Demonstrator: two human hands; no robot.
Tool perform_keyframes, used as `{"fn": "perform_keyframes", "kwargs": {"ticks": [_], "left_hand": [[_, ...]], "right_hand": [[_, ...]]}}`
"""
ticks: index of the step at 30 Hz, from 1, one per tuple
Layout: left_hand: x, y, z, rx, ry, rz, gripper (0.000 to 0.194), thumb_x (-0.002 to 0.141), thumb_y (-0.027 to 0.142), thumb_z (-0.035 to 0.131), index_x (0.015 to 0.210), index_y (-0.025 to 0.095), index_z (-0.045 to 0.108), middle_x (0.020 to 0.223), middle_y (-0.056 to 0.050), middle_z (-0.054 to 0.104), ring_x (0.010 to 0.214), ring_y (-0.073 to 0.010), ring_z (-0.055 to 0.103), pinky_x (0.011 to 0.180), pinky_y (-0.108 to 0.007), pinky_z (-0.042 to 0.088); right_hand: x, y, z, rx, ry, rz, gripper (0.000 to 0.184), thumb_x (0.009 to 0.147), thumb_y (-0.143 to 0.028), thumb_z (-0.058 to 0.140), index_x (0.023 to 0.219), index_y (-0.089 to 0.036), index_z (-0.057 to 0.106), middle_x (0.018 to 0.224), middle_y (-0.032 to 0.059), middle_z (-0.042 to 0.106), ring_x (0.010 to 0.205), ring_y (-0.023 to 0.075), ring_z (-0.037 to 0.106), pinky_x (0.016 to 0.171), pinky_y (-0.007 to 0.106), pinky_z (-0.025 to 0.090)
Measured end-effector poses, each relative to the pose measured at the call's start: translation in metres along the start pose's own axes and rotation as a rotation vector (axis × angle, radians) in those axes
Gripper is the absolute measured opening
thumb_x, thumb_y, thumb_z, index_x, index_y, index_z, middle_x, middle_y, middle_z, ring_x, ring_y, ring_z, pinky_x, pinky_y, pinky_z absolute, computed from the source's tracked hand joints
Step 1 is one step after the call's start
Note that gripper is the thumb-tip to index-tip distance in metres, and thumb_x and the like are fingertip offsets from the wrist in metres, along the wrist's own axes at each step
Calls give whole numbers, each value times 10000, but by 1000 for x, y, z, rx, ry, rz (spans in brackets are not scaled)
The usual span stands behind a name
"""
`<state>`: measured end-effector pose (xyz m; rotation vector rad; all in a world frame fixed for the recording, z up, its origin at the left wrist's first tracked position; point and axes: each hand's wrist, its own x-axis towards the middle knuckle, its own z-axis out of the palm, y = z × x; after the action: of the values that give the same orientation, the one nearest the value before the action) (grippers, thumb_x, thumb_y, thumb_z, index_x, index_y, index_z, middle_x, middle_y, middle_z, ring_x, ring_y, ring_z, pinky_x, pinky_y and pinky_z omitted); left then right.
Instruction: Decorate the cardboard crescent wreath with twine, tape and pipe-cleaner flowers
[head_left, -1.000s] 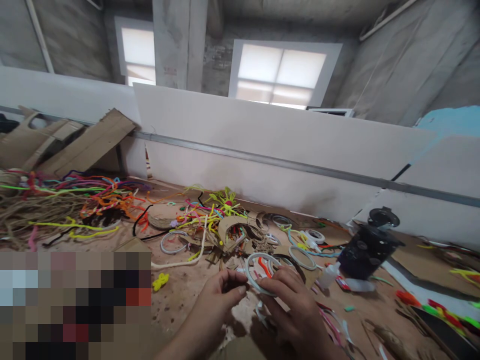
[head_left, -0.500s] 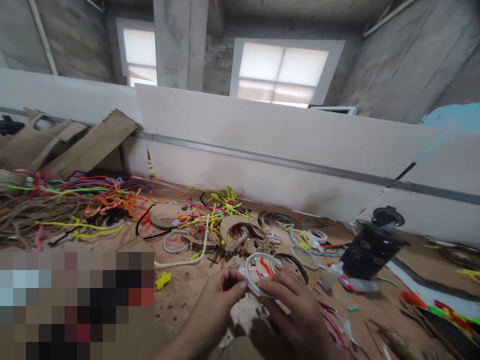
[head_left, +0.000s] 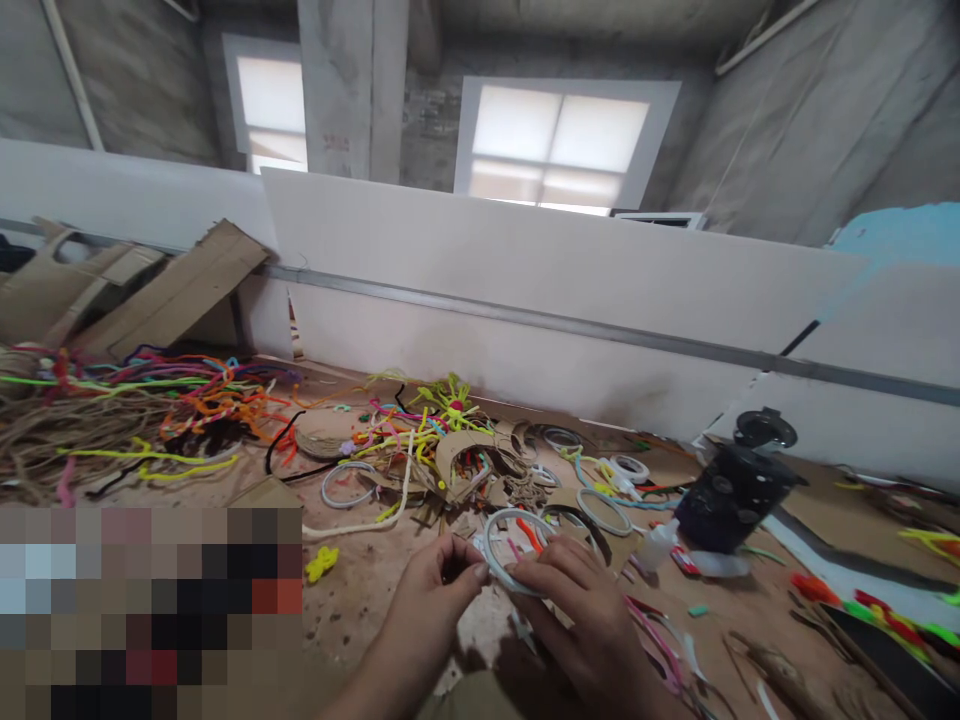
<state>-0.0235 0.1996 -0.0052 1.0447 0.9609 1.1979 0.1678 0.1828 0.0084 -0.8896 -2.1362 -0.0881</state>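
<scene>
A pale grey-white ring (head_left: 489, 545) stands tilted above the table in the lower middle. My right hand (head_left: 581, 610) is closed on the ring's near right side, fingers over the rim. Just left of the ring, my left hand (head_left: 435, 590) is closed in a pinch, thumb against the curled fingers; what is between them is too small to make out. Below my right hand a thin pale strip (head_left: 520, 628) shows, partly hidden. Behind the ring lie an orange-red strip (head_left: 529, 534) and another pale ring (head_left: 604, 512).
Tangled coloured pipe cleaners (head_left: 217, 395) and brown twine lie at the left. Curved cardboard pieces (head_left: 457, 452) sit mid-table. To the right stand a dark lidded container (head_left: 739, 495) and a small translucent bottle (head_left: 656, 545). A white partition (head_left: 487, 270) runs along the back.
The view has shifted slightly, so the surroundings sit a little further left. Both hands and the ring keep nearly the same pose.
</scene>
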Motion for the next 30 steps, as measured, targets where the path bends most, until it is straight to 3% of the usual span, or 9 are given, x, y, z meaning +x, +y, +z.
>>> {"fn": "perform_keyframes", "kwargs": {"ticks": [9,18,24,30], "left_hand": [[-15,25,9,237,-11,107,152,787,338,647,759,190,627,754,-25,613,753,-200,542,698,-298,426],[-18,26,8,329,-12,170,190,817,383,612,763,201,629,773,-38,637,780,-231,594,722,-315,465],[-17,34,8,372,34,217,157,785,354,632,724,212,655,741,-37,656,764,-236,604,714,-310,466],[-19,34,8,436,41,246,146,810,344,627,745,221,668,761,-33,671,781,-233,614,723,-305,462]], "right_hand": [[0,-2,2,16,0,134,120,957,-243,596,1041,-268,678,883,31,694,820,231,622,730,336,457],[3,2,-1,318,-80,388,267,978,-451,544,1029,-276,740,909,39,702,881,231,646,784,335,490],[8,5,-2,488,-67,544,245,924,-422,602,943,-239,765,860,39,730,813,226,666,756,331,511],[11,5,-7,491,-46,589,214,868,-400,654,874,-220,770,797,37,743,764,226,675,714,324,524]]}}
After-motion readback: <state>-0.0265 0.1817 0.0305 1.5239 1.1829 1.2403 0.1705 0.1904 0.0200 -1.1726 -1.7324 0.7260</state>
